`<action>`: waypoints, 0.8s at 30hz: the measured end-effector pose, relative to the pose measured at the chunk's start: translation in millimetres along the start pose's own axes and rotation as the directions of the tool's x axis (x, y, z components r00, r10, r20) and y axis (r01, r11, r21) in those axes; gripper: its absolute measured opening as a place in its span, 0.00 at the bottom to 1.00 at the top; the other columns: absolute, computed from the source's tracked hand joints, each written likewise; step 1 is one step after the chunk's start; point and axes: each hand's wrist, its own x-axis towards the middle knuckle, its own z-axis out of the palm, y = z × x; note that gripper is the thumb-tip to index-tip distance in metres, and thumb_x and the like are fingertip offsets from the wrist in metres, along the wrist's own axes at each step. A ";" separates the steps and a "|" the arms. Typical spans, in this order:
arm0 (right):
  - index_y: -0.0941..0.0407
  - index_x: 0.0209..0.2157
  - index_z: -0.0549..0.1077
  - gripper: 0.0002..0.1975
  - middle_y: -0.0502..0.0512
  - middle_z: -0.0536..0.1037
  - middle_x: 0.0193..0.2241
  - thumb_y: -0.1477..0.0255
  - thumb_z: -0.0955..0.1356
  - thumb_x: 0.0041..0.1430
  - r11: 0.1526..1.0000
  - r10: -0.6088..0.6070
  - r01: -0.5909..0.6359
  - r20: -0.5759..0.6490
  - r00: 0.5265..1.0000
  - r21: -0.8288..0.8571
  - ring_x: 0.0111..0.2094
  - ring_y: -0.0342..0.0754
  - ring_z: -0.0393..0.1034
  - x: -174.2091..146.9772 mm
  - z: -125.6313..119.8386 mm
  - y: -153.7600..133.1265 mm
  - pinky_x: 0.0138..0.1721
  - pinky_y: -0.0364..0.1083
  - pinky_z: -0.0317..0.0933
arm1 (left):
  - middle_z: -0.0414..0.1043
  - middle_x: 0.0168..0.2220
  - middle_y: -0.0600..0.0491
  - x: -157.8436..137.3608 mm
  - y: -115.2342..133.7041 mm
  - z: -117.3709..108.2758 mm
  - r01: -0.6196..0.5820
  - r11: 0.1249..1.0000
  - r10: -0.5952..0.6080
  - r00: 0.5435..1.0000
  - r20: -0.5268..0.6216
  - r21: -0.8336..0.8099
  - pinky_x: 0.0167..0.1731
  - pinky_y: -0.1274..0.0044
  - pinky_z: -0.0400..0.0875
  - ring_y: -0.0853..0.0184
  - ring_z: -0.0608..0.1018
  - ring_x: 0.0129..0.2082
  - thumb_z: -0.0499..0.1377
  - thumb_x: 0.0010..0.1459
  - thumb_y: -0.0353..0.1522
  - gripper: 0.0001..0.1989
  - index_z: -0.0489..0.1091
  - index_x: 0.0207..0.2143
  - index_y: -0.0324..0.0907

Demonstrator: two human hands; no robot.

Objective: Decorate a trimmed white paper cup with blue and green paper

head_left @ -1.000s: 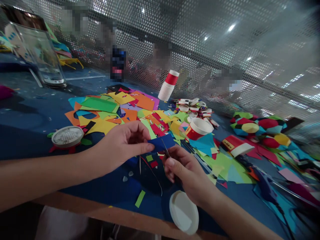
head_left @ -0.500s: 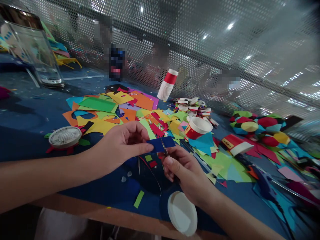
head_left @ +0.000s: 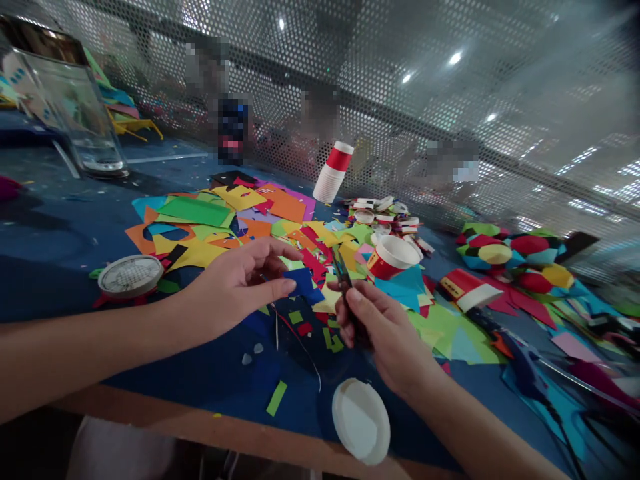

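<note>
Between the thumb and fingers of my left hand (head_left: 235, 283) is a small piece of dark blue paper (head_left: 299, 281). Its lower right part looks like a separate or folded flap; I cannot tell which. My right hand (head_left: 383, 323) is closed around a pair of scissors (head_left: 343, 272), blades pointing up and away, apart from the paper. Below the hands lie small green paper scraps (head_left: 332, 340), a red scrap (head_left: 305, 329) and a thin string (head_left: 309, 353). A white round lid (head_left: 361, 421) rests near the table edge, below my right hand.
Coloured paper scraps (head_left: 195, 209) spread behind my hands. A red and white paper cup (head_left: 394, 257) stands there, another cup (head_left: 470, 290) lies tipped at right, and a cup stack (head_left: 334, 172) stands behind. A blue glue gun (head_left: 525, 367) lies right; a glass jar (head_left: 80, 107) stands left.
The scissors have come away from the blue paper, moving right and turning upward. The blue paper looks shorter, and green scraps once hidden by my right hand show on the table.
</note>
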 end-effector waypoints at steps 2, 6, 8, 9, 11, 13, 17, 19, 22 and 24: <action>0.55 0.32 0.75 0.21 0.48 0.71 0.24 0.50 0.71 0.57 0.991 -0.042 0.033 -0.065 0.997 -0.126 0.24 0.42 0.62 5.6 -11.8 0.3 0.26 0.44 0.57 | 0.76 0.38 0.55 0.4 -2.8 -4.6 -0.025 0.995 0.022 0.999 0.031 0.092 0.31 0.80 0.70 0.69 0.75 0.34 0.64 0.60 0.39 0.17 0.76 0.51 0.47; 0.56 0.39 0.80 0.20 0.51 0.75 0.26 0.54 0.73 0.55 0.921 -0.138 0.060 -0.176 0.975 -0.386 0.29 0.49 0.67 14.2 -31.5 4.3 0.31 0.47 0.58 | 0.75 0.38 0.55 -1.5 -4.1 -10.4 -0.103 0.991 0.094 0.991 0.100 0.091 0.28 0.83 0.69 0.71 0.74 0.33 0.64 0.61 0.38 0.13 0.79 0.47 0.48; 0.56 0.41 0.80 0.21 0.54 0.78 0.29 0.54 0.72 0.55 0.868 -0.190 0.075 -0.188 0.963 -0.491 0.32 0.52 0.70 15.8 -35.9 5.9 0.34 0.49 0.60 | 0.74 0.35 0.56 -3.5 -3.1 -11.6 -0.145 0.986 0.133 0.982 0.136 0.082 0.28 0.83 0.70 0.70 0.74 0.32 0.65 0.60 0.37 0.11 0.79 0.45 0.49; 0.56 0.40 0.80 0.20 0.56 0.79 0.32 0.54 0.72 0.55 0.838 -0.214 0.087 -0.178 0.960 -0.539 0.34 0.53 0.71 16.1 -36.7 6.4 0.35 0.50 0.61 | 0.73 0.34 0.56 -4.4 -2.7 -12.0 -0.165 0.983 0.150 0.976 0.158 0.084 0.27 0.84 0.70 0.71 0.74 0.31 0.66 0.60 0.37 0.11 0.79 0.45 0.49; 0.55 0.38 0.81 0.17 0.57 0.81 0.34 0.56 0.72 0.55 0.774 -0.252 0.117 -0.133 0.958 -0.622 0.34 0.54 0.71 16.7 -36.4 6.9 0.36 0.51 0.61 | 0.72 0.32 0.57 -5.8 -2.4 -12.6 -0.193 0.978 0.175 0.965 0.193 0.079 0.26 0.84 0.70 0.71 0.74 0.29 0.68 0.58 0.36 0.11 0.78 0.44 0.49; 0.55 0.35 0.81 0.14 0.57 0.80 0.32 0.59 0.72 0.55 0.715 -0.271 0.150 -0.073 0.960 -0.683 0.33 0.53 0.71 17.7 -34.9 7.8 0.35 0.51 0.61 | 0.71 0.31 0.57 -6.0 -3.4 -13.2 -0.200 0.979 0.187 0.960 0.209 0.047 0.27 0.83 0.72 0.70 0.75 0.29 0.70 0.55 0.35 0.13 0.76 0.43 0.48; 0.54 0.34 0.81 0.11 0.59 0.81 0.33 0.61 0.74 0.54 0.630 -0.303 0.212 0.015 0.953 -0.747 0.37 0.58 0.72 20.9 -33.2 12.5 0.40 0.54 0.63 | 0.75 0.31 0.57 -3.3 -6.4 -15.8 -0.206 0.979 0.200 0.953 0.227 0.005 0.32 0.80 0.76 0.68 0.78 0.31 0.74 0.50 0.36 0.17 0.74 0.40 0.46; 0.56 0.40 0.81 0.14 0.63 0.82 0.39 0.63 0.75 0.53 0.601 -0.344 0.241 0.026 0.939 -0.762 0.44 0.62 0.72 21.0 -33.0 13.8 0.48 0.59 0.63 | 0.77 0.32 0.57 -1.5 -7.0 -18.3 -0.253 0.966 0.237 0.948 0.214 0.051 0.34 0.80 0.75 0.68 0.78 0.31 0.76 0.49 0.37 0.18 0.75 0.39 0.46; 0.59 0.46 0.80 0.19 0.68 0.80 0.44 0.63 0.74 0.57 0.576 -0.414 0.288 0.030 0.910 -0.765 0.50 0.66 0.69 14.5 -30.3 8.6 0.53 0.63 0.60 | 0.79 0.33 0.56 1.3 -7.5 -23.3 -0.334 0.930 0.303 0.933 0.196 0.153 0.33 0.80 0.73 0.68 0.79 0.32 0.76 0.48 0.39 0.16 0.78 0.38 0.47; 0.57 0.42 0.80 0.13 0.63 0.80 0.38 0.63 0.72 0.61 0.578 -0.427 0.341 0.081 0.900 -0.742 0.43 0.60 0.72 4.8 -25.0 0.7 0.47 0.57 0.64 | 0.80 0.32 0.56 3.3 -7.9 -27.1 -0.369 0.911 0.328 0.919 0.218 0.185 0.34 0.80 0.72 0.67 0.79 0.33 0.77 0.47 0.40 0.16 0.80 0.37 0.48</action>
